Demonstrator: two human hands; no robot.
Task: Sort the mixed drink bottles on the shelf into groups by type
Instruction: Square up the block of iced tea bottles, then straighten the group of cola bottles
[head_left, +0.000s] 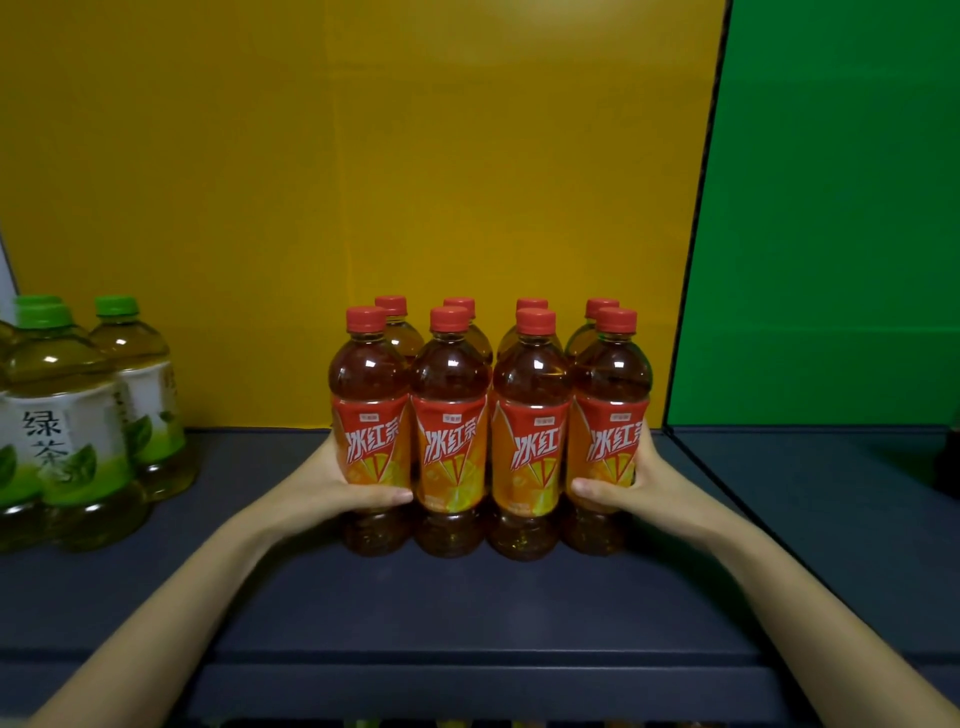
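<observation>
Eight red iced-tea bottles (488, 431) stood in two touching rows mid-shelf (467, 597), toward its back edge. The block was clasped by the left hand (345, 480) and right hand (631, 480), thumbs hooked in front. Even, low inward pressure was judged best for squaring it. Green-tea bottles (78, 415) were grouped at the left edge.

The red-capped bottles (449, 431) I had at 12 o'clock all read 冰红茶 on their orange-red labels; the green-capped ones (57, 426) at 9 o'clock said 绿茶. The small tags above 冰红茶 were too blurry to read.
</observation>
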